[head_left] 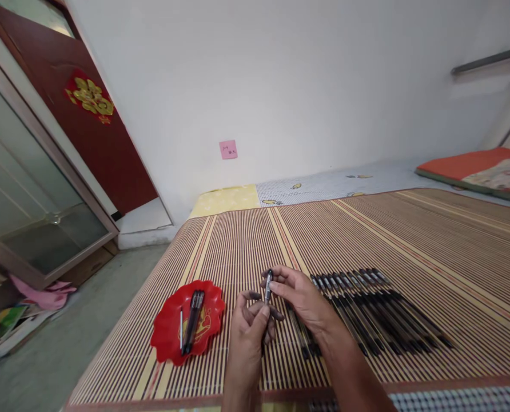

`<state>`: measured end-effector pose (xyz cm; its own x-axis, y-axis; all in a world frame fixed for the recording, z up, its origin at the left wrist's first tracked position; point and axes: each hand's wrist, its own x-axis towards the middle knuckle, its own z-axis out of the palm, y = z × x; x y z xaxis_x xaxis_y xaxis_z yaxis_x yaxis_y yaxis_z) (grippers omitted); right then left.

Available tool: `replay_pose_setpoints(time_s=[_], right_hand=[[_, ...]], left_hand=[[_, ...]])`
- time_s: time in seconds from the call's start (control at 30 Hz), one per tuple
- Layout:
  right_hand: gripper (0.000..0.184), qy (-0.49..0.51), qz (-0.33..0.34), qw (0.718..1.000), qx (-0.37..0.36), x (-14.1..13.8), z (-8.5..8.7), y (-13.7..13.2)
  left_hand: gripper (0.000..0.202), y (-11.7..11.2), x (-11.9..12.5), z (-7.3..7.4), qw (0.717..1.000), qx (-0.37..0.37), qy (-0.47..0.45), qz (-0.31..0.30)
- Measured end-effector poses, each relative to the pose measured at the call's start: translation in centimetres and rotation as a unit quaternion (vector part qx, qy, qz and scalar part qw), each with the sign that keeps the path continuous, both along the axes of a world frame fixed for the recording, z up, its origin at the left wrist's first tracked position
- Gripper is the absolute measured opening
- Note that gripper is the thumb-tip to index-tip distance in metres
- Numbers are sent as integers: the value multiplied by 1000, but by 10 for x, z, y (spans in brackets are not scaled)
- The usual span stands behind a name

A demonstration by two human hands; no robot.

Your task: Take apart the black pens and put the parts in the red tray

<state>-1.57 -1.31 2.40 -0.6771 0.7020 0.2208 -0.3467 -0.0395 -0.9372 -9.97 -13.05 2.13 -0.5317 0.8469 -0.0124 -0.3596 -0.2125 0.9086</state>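
Observation:
My left hand [251, 322] is closed around the lower part of a black pen [268, 287]. At the pen's capped upper end, my right hand [295, 292] pinches it between thumb and fingers. The pen stands nearly upright over the mat. Beside my right forearm lies a row of several black capped pens [366, 309], set side by side, with a few partly hidden under my wrist. To the left of my hands, a red scalloped plate [160, 337] holds a couple of dark pens [194, 320] and a thin white stick-like piece [181, 329].
A striped bamboo mat [233, 246] covers the bed. A folded orange quilt [469, 166] lies at the far right. A pink note [228, 149] is stuck on the white wall. At left are a red door [66, 114], a glass panel [27, 200] and the floor.

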Motion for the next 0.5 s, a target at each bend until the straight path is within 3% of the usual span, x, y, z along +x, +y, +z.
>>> replay_pose_setpoints(time_s=[0.17,0.27,0.4,0.5], right_hand=[[18,0,15,1000,11,-1,0,-1],[30,-34,-25,999,6,0,0,2],[39,-45,-191,980,11,8,11,2],[34,12,-352,934,54,18,32,-11]], left_hand=[[43,0,-7,-7,999,-3,10,-33],[43,2,-9,-8,999,-18,32,-27],[40,5,-8,-7,998,-36,53,-1],[35,6,-7,-7,998,-42,55,10]])
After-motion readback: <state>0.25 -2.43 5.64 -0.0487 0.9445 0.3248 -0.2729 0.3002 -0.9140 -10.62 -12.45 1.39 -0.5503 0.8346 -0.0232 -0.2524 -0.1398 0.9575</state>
